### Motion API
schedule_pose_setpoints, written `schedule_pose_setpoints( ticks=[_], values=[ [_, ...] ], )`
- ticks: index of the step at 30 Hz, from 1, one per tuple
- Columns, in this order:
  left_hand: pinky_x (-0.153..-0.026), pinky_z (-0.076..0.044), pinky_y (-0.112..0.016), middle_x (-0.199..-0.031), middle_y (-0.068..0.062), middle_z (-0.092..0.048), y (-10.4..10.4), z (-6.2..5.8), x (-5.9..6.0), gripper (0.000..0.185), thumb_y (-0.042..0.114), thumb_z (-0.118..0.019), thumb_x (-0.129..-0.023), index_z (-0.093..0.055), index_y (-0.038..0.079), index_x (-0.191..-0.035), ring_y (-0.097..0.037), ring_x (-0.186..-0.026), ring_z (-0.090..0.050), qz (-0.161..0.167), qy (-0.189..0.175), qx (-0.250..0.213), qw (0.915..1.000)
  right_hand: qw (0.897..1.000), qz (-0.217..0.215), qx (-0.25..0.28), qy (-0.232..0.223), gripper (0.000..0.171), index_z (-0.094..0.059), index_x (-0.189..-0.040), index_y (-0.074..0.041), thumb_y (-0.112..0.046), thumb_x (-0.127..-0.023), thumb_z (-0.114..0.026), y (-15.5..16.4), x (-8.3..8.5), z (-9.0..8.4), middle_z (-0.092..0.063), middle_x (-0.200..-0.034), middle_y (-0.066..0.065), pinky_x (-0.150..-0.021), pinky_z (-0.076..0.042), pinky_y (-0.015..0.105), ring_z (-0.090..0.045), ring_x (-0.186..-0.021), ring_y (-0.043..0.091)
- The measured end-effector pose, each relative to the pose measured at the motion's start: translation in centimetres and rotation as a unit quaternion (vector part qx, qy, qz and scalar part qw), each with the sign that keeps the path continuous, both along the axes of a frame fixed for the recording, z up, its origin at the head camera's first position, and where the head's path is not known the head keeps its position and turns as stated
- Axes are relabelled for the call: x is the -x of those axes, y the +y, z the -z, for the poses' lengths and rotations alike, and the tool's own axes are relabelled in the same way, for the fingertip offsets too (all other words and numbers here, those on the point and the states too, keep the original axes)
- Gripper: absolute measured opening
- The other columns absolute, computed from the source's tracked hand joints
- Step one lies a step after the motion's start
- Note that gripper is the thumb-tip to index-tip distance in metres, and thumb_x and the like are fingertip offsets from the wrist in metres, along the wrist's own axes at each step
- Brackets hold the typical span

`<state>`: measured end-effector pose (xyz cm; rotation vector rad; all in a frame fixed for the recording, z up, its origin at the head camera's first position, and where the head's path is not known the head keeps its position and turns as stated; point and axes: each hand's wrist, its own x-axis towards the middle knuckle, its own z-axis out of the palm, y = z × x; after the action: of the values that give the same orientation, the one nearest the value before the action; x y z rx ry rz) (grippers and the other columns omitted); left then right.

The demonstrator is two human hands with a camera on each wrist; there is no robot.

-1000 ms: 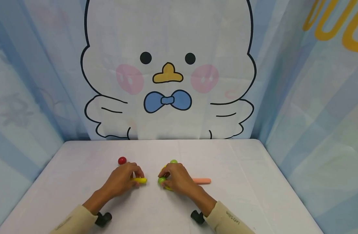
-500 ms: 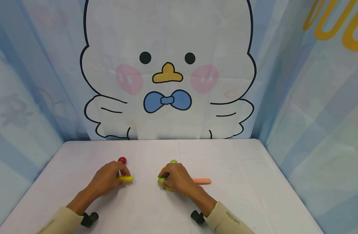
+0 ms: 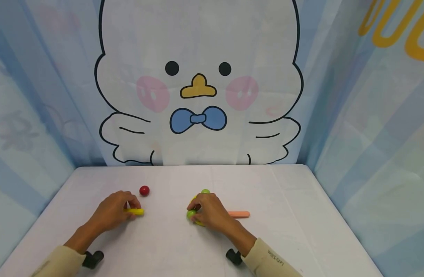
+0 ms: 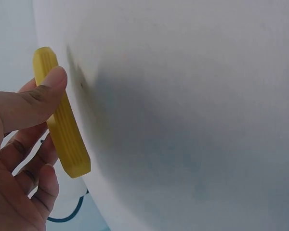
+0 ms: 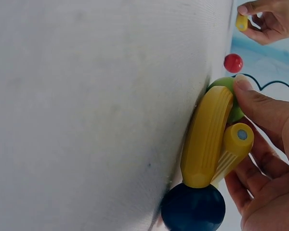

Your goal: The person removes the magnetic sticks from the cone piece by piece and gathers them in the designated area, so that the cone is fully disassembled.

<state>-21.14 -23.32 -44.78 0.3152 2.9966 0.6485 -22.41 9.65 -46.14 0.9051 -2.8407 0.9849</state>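
My left hand (image 3: 113,211) pinches a short, ridged yellow rod (image 4: 67,132) between thumb and fingers, just over the table at left. A red ball (image 3: 144,191) lies slightly behind and to the right of it. Near the middle, my right hand (image 3: 212,211) holds a green ball (image 5: 237,113) between thumb and fingers. That ball touches a curved yellow rod (image 5: 207,137), whose other end meets a dark blue ball (image 5: 193,208). Beside it, another yellow rod (image 5: 238,144) shows a metal disc in its end. The right hand hides part of this assembly in the head view.
A second green ball (image 3: 205,191) shows behind the right hand. An orange rod (image 3: 239,214) sticks out to its right. The white table (image 3: 284,231) ends at a cartoon-printed backdrop (image 3: 198,146), with fabric walls on both sides.
My left hand has moved left with the yellow rod, away from the right hand, leaving the red ball fully visible. The right hand stays in place on the green ball.
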Motion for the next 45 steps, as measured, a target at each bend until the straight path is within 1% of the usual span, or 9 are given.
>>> schedule_pose_setpoints(
  ticks=[7, 14, 20, 25, 30, 33, 36, 40, 45],
  values=[
    [-0.081, -0.056, -0.04, -0.087, 0.003, -0.067, -0.9, 0.3, 0.1, 0.027, 0.007, -0.094, -0.076, -0.078, 0.018, -0.094, -0.018, -0.084, -0.056, -0.008, -0.008, 0.009, 0.9999, 1.0, 0.001, -0.004, 0.003, 0.023, -0.083, -0.099, -0.015, -0.009, -0.079, -0.094, -0.1, 0.0, 0.0, -0.078, -0.097, -0.006, -0.089, -0.053, 0.024, -0.072, -0.091, 0.004],
    [-0.081, -0.055, -0.039, -0.086, 0.004, -0.067, -1.1, 0.4, 0.0, 0.026, 0.006, -0.094, -0.077, -0.078, 0.017, -0.094, -0.017, -0.083, -0.056, -0.004, -0.01, 0.012, 0.9999, 1.0, 0.0, -0.001, -0.002, 0.023, -0.083, -0.099, -0.014, -0.009, -0.08, -0.094, 0.0, 0.0, 0.1, -0.078, -0.097, -0.006, -0.088, -0.053, 0.023, -0.072, -0.091, 0.003],
    [-0.086, -0.058, -0.044, -0.089, 0.004, -0.07, -1.0, 0.4, -0.1, 0.027, 0.007, -0.094, -0.077, -0.078, 0.018, -0.095, -0.018, -0.085, -0.057, -0.002, -0.004, 0.015, 0.9999, 1.0, -0.007, 0.006, -0.001, 0.024, -0.083, -0.099, -0.015, -0.01, -0.078, -0.095, 0.1, 0.2, 0.1, -0.078, -0.098, -0.006, -0.088, -0.053, 0.022, -0.072, -0.091, 0.003],
    [-0.089, -0.06, -0.048, -0.093, 0.004, -0.071, -0.6, 0.0, -0.2, 0.03, 0.01, -0.096, -0.076, -0.078, 0.019, -0.098, -0.018, -0.091, -0.059, -0.002, -0.005, 0.017, 0.9998, 1.0, -0.007, 0.019, -0.022, 0.024, -0.084, -0.103, -0.016, -0.013, -0.081, -0.093, 0.5, 0.4, -0.1, -0.078, -0.101, -0.007, -0.087, -0.054, 0.022, -0.072, -0.094, 0.006],
    [-0.085, -0.059, -0.042, -0.094, 0.004, -0.07, 0.8, -0.6, -0.6, 0.03, 0.017, -0.096, -0.077, -0.078, 0.021, -0.1, -0.019, -0.094, -0.061, 0.015, 0.015, 0.001, 0.9998, 0.998, 0.01, 0.049, -0.05, 0.022, -0.083, -0.109, -0.017, -0.016, -0.087, -0.089, 1.3, 0.6, -0.6, -0.078, -0.107, -0.005, -0.089, -0.056, 0.026, -0.071, -0.101, 0.015],
    [-0.081, -0.057, -0.036, -0.096, 0.003, -0.069, 2.0, -0.9, -0.9, 0.031, 0.02, -0.096, -0.077, -0.078, 0.02, -0.103, -0.019, -0.095, -0.062, 0.025, 0.033, -0.016, 0.999, 0.996, 0.014, 0.065, -0.052, 0.023, -0.082, -0.112, -0.015, -0.015, -0.089, -0.087, 1.9, 1.0, -1.0, -0.079, -0.11, -0.002, -0.092, -0.058, 0.032, -0.071, -0.103, 0.019],
    [-0.08, -0.056, -0.031, -0.099, 0.003, -0.071, 3.6, -1.2, -1.1, 0.033, 0.021, -0.096, -0.077, -0.078, 0.02, -0.105, -0.019, -0.095, -0.063, 0.026, 0.046, -0.035, 0.998, 0.995, 0.02, 0.085, -0.056, 0.024, -0.081, -0.113, -0.012, -0.014, -0.09, -0.086, 2.5, 1.6, -1.3, -0.079, -0.113, 0.002, -0.095, -0.06, 0.041, -0.072, -0.104, 0.022],
    [-0.081, -0.055, -0.03, -0.101, 0.007, -0.073, 6.0, -1.4, -1.3, 0.034, 0.023, -0.097, -0.078, -0.078, 0.022, -0.107, -0.018, -0.097, -0.063, 0.027, 0.06, -0.048, 0.9967, 0.992, 0.042, 0.101, -0.064, 0.024, -0.081, -0.115, -0.011, -0.013, -0.091, -0.085, 3.3, 2.4, -1.4, -0.078, -0.113, 0.005, -0.101, -0.058, 0.05, -0.071, -0.105, 0.023],
    [-0.083, -0.056, -0.029, -0.102, 0.009, -0.075, 8.8, -0.9, -1.4, 0.036, 0.026, -0.097, -0.077, -0.078, 0.027, -0.107, -0.018, -0.097, -0.064, 0.029, 0.072, -0.075, 0.9941, 0.99, 0.084, 0.088, -0.074, 0.026, -0.08, -0.119, -0.014, -0.013, -0.094, -0.082, 4.1, 3.0, -1.5, -0.077, -0.115, 0.0, -0.104, -0.056, 0.05, -0.068, -0.112, 0.021]
  ],
)
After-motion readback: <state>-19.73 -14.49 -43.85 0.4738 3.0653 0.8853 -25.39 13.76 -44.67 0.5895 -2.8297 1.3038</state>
